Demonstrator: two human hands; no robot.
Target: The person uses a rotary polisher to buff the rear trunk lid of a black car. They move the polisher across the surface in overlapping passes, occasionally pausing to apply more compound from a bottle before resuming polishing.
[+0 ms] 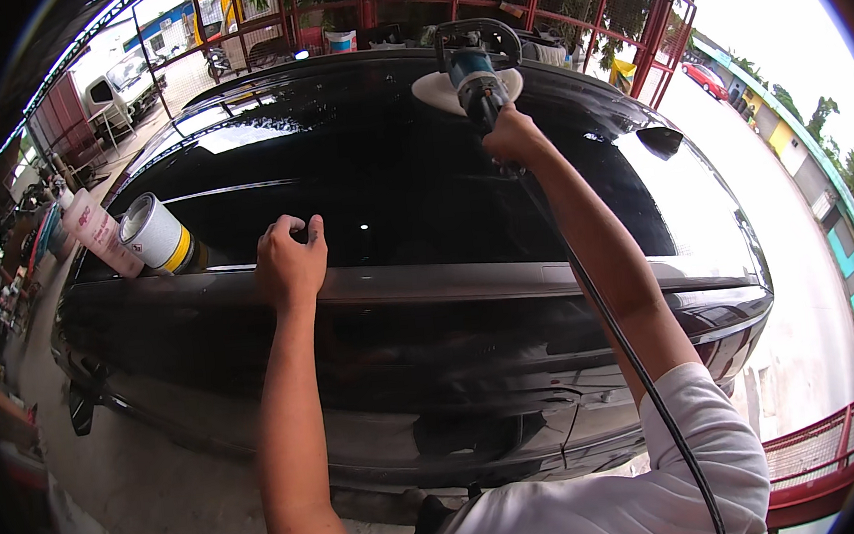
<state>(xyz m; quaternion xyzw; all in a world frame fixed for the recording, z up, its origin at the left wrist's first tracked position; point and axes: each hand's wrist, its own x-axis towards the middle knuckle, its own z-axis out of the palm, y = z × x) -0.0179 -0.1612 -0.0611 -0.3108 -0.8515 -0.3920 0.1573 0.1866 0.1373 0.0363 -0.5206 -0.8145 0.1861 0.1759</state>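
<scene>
My right hand [517, 139] is wrapped round the rear grip of a corded polisher [476, 80], held out at arm's length. Its pale round pad [438, 93] meets the glossy black roof [358, 157] of a car near the far side. From the grip, a black power cord [612, 323] runs back along my right arm. Over the near roof edge hovers my left hand [291, 263], fingers loosely curled, thumb apart, nothing visible in it. To its left, a grey can with a yellow band [156, 233] stands beside a pinkish plastic bottle [98, 233], both on the car.
Along the near roof edge runs a dark rail [428, 282]. A fin-shaped antenna [660, 141] rises at the right end of the roof. Beyond the car stands a red metal frame [456, 4] with mesh. A white truck [122, 90] is parked at the far left.
</scene>
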